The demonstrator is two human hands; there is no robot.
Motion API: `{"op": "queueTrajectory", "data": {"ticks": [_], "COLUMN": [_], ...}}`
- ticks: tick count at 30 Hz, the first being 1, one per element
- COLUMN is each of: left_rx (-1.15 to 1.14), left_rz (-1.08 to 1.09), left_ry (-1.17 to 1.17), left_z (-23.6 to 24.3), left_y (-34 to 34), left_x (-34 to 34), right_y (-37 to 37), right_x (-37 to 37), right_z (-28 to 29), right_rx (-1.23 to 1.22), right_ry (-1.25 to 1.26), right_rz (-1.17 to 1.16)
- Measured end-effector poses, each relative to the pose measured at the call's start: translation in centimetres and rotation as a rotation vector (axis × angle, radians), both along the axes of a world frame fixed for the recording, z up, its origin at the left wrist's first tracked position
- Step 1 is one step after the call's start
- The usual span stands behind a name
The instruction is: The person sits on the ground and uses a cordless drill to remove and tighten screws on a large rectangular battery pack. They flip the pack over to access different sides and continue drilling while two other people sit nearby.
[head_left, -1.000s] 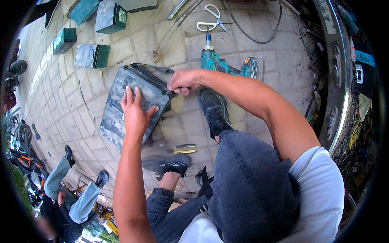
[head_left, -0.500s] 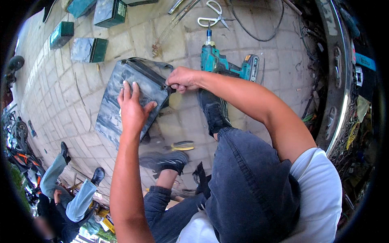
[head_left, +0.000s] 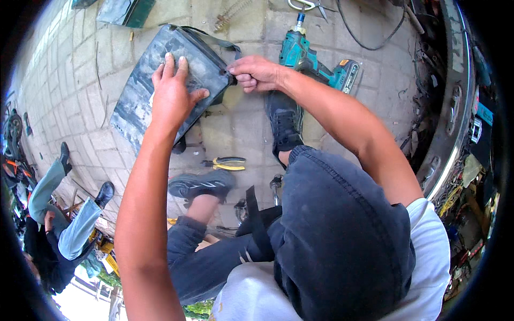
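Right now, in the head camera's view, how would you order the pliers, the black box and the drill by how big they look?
1. Black box, largest, though partly covered by a hand
2. Drill
3. Pliers, clearly smallest

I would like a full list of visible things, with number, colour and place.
Case: one, dusty black, left of centre
Drill: one, teal and black, top centre
Scissors: one, white-handled, top edge
Spring: one, rusty, top centre
Cable: one, dark, upper right
Boxes: two, green, top left
Pliers: one, yellow and black, centre
Metal pieces: several, silver, lower centre
Beam: one, grey, right
Clutter: uncountable, mixed, both sides
Co-worker: one, blue and black, lower left
Shoes: two, dark, centre
Trousers: one, dark, lower centre
Shirt: one, white, lower right
Left hand: one, bare, on case
Right hand: one, bare, at case corner
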State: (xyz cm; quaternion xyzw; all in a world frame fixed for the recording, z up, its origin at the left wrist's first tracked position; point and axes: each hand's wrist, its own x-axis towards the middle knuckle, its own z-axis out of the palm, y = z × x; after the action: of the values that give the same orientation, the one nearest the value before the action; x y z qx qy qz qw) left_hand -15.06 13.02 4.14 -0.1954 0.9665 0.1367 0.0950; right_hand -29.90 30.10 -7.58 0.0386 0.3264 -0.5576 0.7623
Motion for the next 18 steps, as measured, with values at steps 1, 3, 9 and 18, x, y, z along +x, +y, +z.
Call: {"op": "queueTrajectory", "data": {"ticks": [1,3,9,18], "left_rx": [0.0,0.002,0.027,0.167], "left_rz": [0.003,0.018,0.024,-0.084], "left_ry": [0.009,0.018,0.051,0.015], "left_z": [0.0,-0.2,-0.2,0.9], "left_y": [0.0,0.0,-0.1,-4.4], "left_x": [0.1,0.6,0.6,0.8], "right_y": [0.0,-0.4,-0.3,-1.0], "right_x": [0.2,0.7,-1.5,1.0], "right_z": [-0.3,0.1,1.3,3.1], "right_rx": [0.026,0.079,0.072,0.123], "right_ry": [0.01,0.023,0.153,0.416], "right_rz": [-0.007,-0.014,0.14,0.11]}}
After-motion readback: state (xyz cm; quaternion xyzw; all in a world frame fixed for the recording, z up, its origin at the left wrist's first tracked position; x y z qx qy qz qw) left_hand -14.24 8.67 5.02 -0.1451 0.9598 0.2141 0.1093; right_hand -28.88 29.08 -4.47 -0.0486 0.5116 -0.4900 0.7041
